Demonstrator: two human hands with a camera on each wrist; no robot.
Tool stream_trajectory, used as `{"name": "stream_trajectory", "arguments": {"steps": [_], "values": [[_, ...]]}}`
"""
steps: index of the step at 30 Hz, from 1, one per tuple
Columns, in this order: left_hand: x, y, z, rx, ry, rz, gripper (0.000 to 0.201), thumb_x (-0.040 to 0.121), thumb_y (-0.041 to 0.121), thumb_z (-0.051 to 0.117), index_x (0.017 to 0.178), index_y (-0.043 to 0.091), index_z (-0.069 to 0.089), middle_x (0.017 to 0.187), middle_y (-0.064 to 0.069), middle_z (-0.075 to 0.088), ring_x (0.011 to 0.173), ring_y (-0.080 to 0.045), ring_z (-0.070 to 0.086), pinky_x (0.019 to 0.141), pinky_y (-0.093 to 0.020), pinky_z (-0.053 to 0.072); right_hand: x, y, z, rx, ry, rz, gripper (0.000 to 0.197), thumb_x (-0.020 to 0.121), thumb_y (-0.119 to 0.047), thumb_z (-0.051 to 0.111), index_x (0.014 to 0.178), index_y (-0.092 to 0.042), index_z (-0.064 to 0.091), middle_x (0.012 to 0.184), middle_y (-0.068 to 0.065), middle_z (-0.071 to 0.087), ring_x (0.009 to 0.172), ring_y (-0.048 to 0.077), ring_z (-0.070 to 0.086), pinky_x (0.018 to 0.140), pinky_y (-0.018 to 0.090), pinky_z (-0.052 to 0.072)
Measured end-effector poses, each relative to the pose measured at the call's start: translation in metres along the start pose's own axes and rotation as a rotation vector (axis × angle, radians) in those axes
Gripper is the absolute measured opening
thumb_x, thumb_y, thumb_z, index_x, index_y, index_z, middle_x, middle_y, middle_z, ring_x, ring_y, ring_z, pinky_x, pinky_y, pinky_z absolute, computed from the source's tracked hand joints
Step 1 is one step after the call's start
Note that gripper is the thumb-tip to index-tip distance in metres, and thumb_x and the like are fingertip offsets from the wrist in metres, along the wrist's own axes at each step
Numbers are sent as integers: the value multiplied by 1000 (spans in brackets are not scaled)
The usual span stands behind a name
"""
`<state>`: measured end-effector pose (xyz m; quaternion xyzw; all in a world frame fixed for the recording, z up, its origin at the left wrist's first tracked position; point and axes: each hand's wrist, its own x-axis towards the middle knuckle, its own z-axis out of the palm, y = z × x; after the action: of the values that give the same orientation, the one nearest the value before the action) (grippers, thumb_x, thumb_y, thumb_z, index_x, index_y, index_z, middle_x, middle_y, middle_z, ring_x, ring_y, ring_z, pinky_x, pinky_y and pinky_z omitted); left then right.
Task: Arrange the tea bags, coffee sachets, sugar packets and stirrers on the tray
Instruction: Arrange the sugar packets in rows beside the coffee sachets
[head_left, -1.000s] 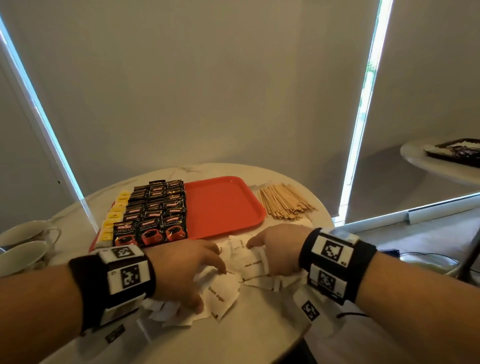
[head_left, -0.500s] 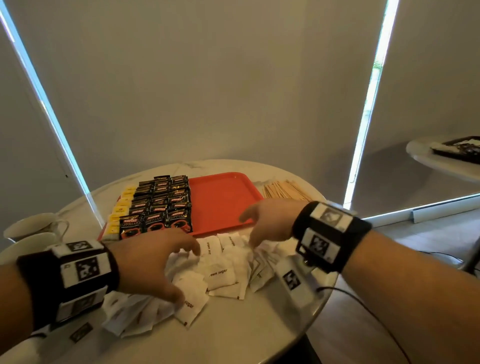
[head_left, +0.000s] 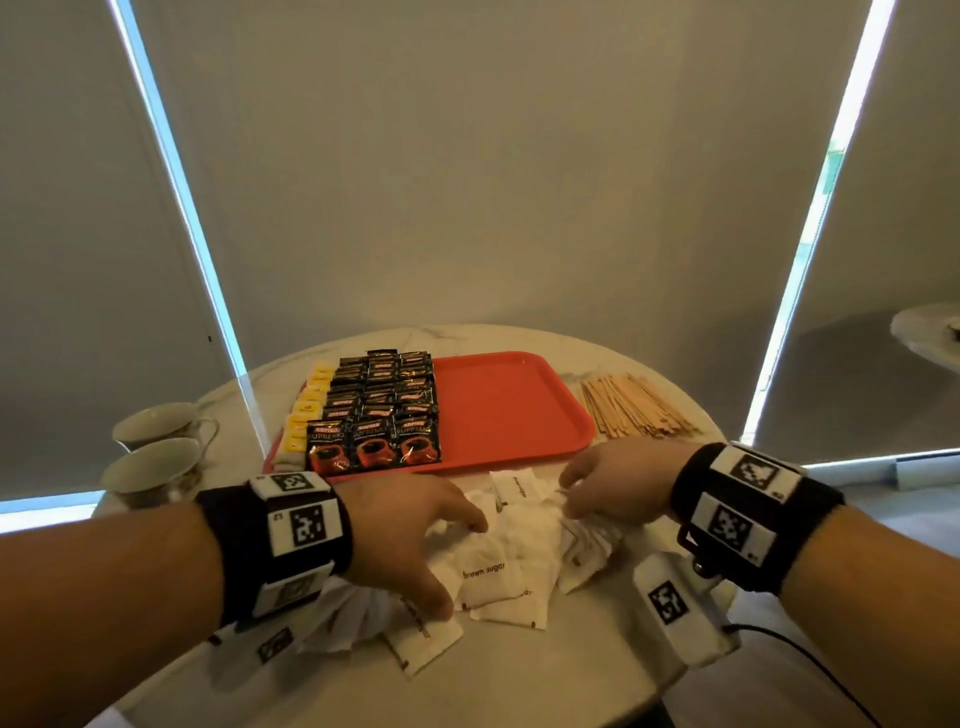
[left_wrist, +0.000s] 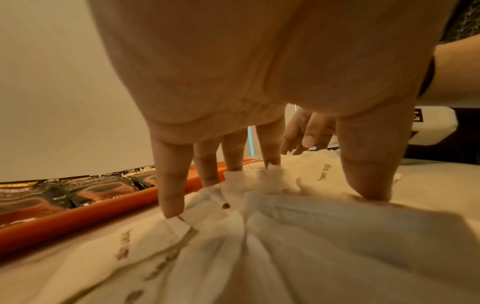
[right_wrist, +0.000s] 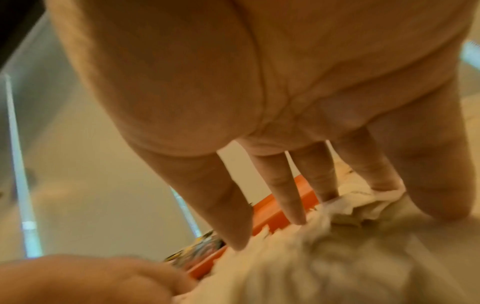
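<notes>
A red tray (head_left: 511, 410) lies on the round marble table (head_left: 519, 670). Black coffee sachets (head_left: 382, 410) stand in rows on its left part, with yellow tea bags (head_left: 306, 415) along the far left edge. Wooden stirrers (head_left: 631, 408) lie in a heap on the table right of the tray. White sugar packets (head_left: 511, 564) are piled in front of the tray. My left hand (head_left: 447, 564) presses on the pile's left with spread fingers (left_wrist: 171, 201). My right hand (head_left: 571, 493) touches the pile's far right side, its fingers (right_wrist: 288, 203) straight on the packets (right_wrist: 337, 257).
Two teacups (head_left: 156, 452) stand at the table's left edge. A second table (head_left: 930, 332) shows at far right. The tray's right half is bare red plastic. A cable (head_left: 810, 670) hangs off the table's near right edge.
The right hand lifted toward the tray's front edge, then came back down on the pile. The left hand stayed on the packets, which are now bunched closer together.
</notes>
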<state>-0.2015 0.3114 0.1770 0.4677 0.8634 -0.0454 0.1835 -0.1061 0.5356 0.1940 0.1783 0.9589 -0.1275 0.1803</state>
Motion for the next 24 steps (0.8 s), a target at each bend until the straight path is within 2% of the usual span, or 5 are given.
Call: {"name": "stream_trajectory", "arguments": {"steps": [4,8,13,20,24], "values": [[-11,-3,3,-28,5,9,75,81,53,82,147,51,46,157,21,41,137,-8,44,114,-39,42,-2,-13,4,166,-87,-73,61,92,-44,68,147,-44,42,148,-6,49,116,14,58,88,26,54],[-21,-10,3,-51,70,-5,74,82,51,82,148,46,47,154,20,46,134,-8,48,112,-38,44,-2,-24,-4,193,-133,-102,56,92,-42,68,144,-43,47,142,-5,53,113,16,61,94,36,58],[-23,-24,0,-108,153,-129,75,82,62,76,149,43,46,149,18,51,128,-7,52,107,-37,49,5,-54,-14,57,-70,-154,57,95,-39,65,148,-39,45,143,-5,54,91,7,56,68,20,48],[-36,-31,1,-73,39,-166,79,79,51,81,149,43,47,148,14,50,128,-9,50,108,-35,49,2,-81,0,-191,-93,-214,53,99,-25,49,151,-36,45,144,-6,55,125,16,54,89,25,44],[-37,-30,5,-89,44,-158,75,79,39,83,147,40,50,143,13,52,123,-8,53,105,-35,52,-4,-83,7,-195,-96,-242,49,97,-29,51,144,-42,52,137,-11,58,113,11,53,89,25,44]]}}
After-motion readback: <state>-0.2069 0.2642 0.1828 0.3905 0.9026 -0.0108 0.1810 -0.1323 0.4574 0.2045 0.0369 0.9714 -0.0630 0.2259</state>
